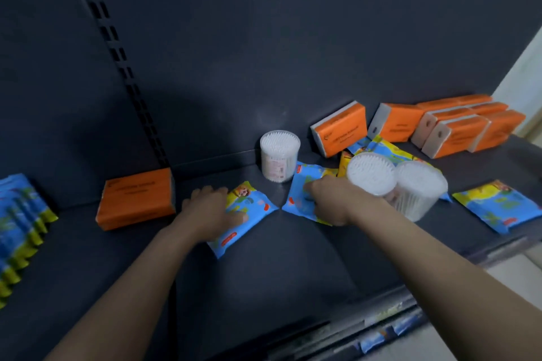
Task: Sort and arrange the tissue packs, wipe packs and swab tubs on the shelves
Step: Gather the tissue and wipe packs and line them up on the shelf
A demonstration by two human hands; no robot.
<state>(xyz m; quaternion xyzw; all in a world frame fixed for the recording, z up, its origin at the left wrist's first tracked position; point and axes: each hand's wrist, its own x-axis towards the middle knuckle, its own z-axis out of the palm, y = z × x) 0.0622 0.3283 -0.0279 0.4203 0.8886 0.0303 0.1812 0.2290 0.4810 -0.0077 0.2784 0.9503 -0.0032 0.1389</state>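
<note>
Lone tub (280, 155) standing upright at back of shelf (264, 272). Left hand (211, 208) grasping wipe pack (249, 208), lying flat front-left of lone tub. Right hand (331, 202) grasping second wipe pack (302, 190), lying just front-right of lone tub. 2 more tubs (371, 173) standing right of lone tub, touching each other. Tissue pack (137, 199) lying well left of lone tub. Tissue pile (457, 129) sitting far right, at back.

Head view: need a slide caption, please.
Left hand and right hand hold wipe packs among swab tubs and tissue packs.
</note>
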